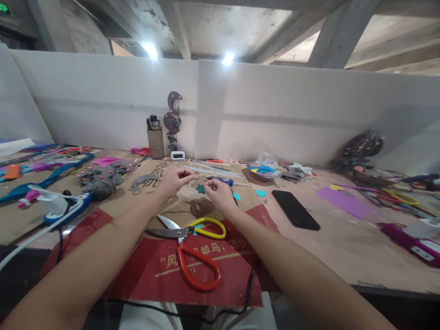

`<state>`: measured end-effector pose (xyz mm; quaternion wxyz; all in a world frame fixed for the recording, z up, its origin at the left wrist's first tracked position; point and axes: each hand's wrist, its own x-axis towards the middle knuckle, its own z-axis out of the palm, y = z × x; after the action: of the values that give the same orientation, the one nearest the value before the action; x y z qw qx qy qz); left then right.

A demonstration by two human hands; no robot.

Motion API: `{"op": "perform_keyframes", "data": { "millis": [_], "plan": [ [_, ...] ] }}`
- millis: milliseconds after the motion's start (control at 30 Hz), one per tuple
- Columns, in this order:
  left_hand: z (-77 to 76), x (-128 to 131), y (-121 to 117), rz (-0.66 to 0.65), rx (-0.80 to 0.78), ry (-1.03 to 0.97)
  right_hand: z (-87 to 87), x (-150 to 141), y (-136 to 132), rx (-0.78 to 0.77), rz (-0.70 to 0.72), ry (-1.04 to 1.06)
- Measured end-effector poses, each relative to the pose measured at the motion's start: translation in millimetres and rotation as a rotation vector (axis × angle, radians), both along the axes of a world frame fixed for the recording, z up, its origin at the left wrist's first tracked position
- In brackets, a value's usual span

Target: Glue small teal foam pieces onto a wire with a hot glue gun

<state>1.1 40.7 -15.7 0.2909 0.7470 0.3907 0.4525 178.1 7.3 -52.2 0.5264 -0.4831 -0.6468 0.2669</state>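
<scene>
My left hand (pixel 177 180) is raised over the cardboard with thumb and fingertips pinched together; whatever lies between them is too small to make out. Facing it, my right hand (pixel 221 196) pinches the edge of a small dark-teal flower-shaped piece (pixel 200 189). Just below the hands a coil of brown cord (pixel 197 207) lies on the cardboard. Nearer to me, large scissors (pixel 185 232) lie with blades apart, one handle yellow and the other red. A blue-handled tool (pixel 223 181) lies behind my right hand.
A black phone (pixel 295 209) lies on the right, near a purple sheet (pixel 340 201). At left are a blue power strip (pixel 80 204) with a white cable and a grey yarn ball (pixel 101 189). A bottle (pixel 156 140) stands by the white partition (pixel 275 105).
</scene>
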Motion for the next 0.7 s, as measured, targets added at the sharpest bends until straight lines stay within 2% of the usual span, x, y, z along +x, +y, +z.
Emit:
{"op": "perform_keyframes", "data": {
  "millis": [133,433,533,700],
  "plan": [
    [-0.8,6.9,-5.5,-0.069,0.040,0.114,2.2,-1.1,-2.5,-0.013,0.001,0.001],
    [-6.6,12.2,-5.5,-0.084,0.116,0.172,4.6,-0.6,-6.1,0.009,-0.010,-0.063],
    [-10.7,13.7,-3.2,-0.094,0.075,0.162,5.3,-0.7,-6.3,0.006,-0.028,-0.056],
    [-10.5,14.6,-5.1,-0.131,-0.088,0.070,6.9,-2.4,-5.0,-0.046,-0.035,0.067]
  ]
}}
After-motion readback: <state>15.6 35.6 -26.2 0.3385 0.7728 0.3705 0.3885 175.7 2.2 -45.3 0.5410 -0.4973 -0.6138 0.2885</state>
